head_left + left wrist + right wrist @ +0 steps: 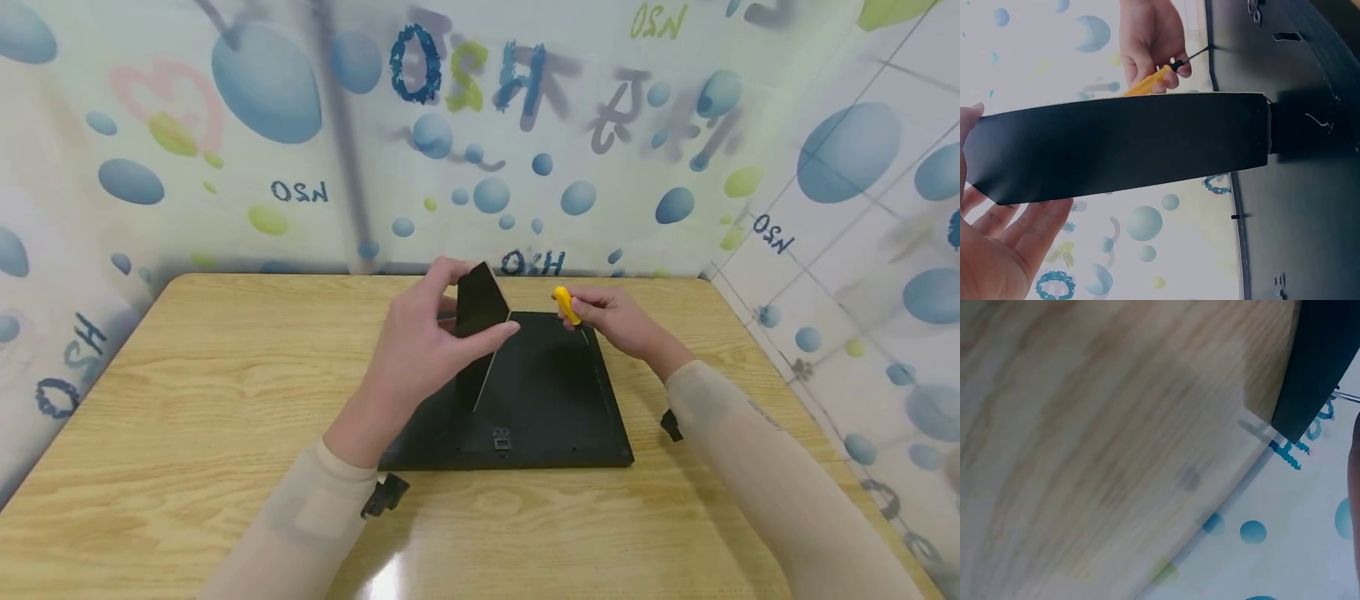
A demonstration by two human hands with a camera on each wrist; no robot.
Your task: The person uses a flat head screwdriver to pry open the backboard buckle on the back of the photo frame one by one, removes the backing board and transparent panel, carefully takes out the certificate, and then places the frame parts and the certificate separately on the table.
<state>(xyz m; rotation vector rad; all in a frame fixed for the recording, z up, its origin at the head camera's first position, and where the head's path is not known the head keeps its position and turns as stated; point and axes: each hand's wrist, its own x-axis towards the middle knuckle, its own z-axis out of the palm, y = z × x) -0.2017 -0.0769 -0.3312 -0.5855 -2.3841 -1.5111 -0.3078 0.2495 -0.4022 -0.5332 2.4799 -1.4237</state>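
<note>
A black picture frame (555,400) lies back side up on the table, its easel stand (1122,147) raised from the backing. My left hand (408,342) holds the free end of this stand between thumb and fingers. Over the frame's far right corner, my right hand (615,318) grips a screwdriver (566,306) with a yellow handle. Its thin metal shaft (1346,397) points down to the frame's edge; whether the tip touches is hard to tell. In the right wrist view, only a sliver of that hand shows at the right edge.
The wooden table (225,375) extends around the frame. A curtain (480,167) printed with blue drops stands behind it, and a tiled wall (885,333) is on the right. A small metal hanger (501,439) sits on the backing's near side.
</note>
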